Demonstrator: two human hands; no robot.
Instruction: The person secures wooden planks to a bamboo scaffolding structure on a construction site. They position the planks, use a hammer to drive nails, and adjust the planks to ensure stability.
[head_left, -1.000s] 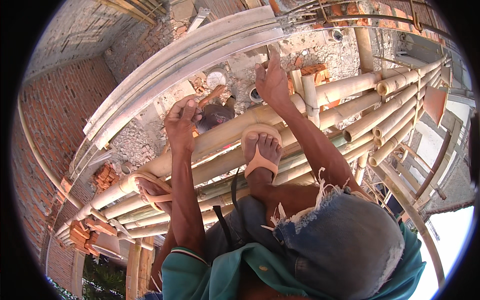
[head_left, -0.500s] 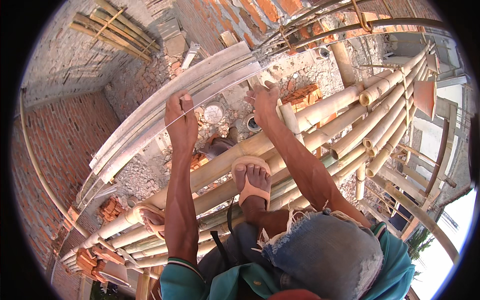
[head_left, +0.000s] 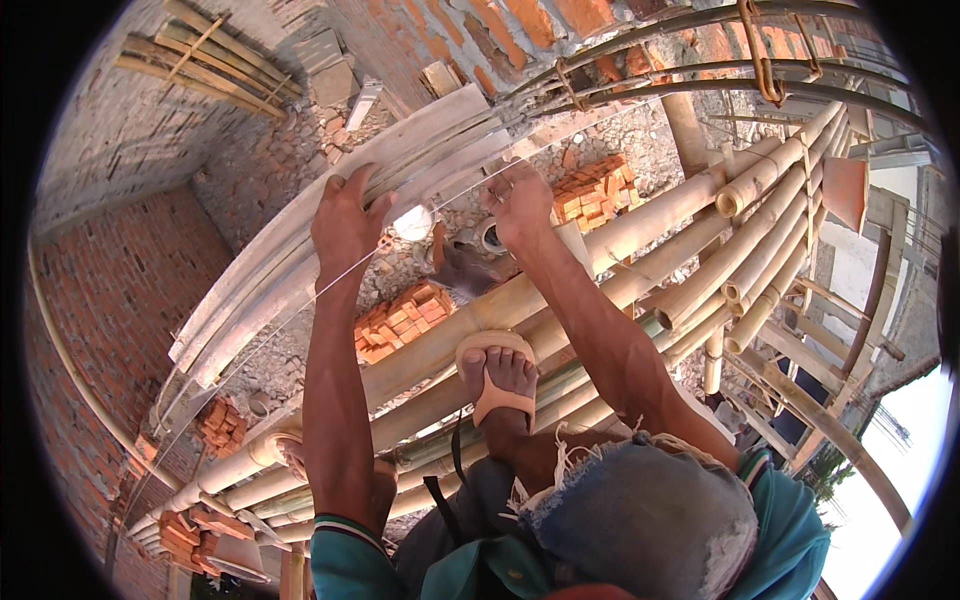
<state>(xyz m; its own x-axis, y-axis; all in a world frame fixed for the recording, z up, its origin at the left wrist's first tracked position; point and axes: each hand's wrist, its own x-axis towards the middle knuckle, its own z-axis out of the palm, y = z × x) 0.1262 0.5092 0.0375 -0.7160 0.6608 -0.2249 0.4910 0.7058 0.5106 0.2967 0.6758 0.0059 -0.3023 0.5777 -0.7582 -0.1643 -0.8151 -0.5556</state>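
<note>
A pale, narrow beam form of long boards [head_left: 262, 262] curves across the view in front of me. My left hand [head_left: 345, 222] lies against its near side, fingers bent over the boards and thumb spread apart. A thin white string [head_left: 336, 284] runs up from the lower left, passes by the base of my left thumb and reaches my right hand [head_left: 521, 203]. The right fingers are pinched together on the string near the boards' right end; their tips are partly hidden. Beyond that hand the string continues to the upper right.
My sandaled foot [head_left: 497, 378] stands on bamboo poles [head_left: 425, 362] lashed side by side. Below are stacked bricks [head_left: 404, 320], rubble and a person, partly hidden [head_left: 465, 275]. Bent steel bars [head_left: 690, 82] cross the upper right. More bricks [head_left: 188, 540] sit at lower left.
My left hand has shifted slightly left, its thumb spreading from the fingers. The string now crosses lower, by the thumb's base. My right hand has closed and moved slightly down. The person below has moved.
</note>
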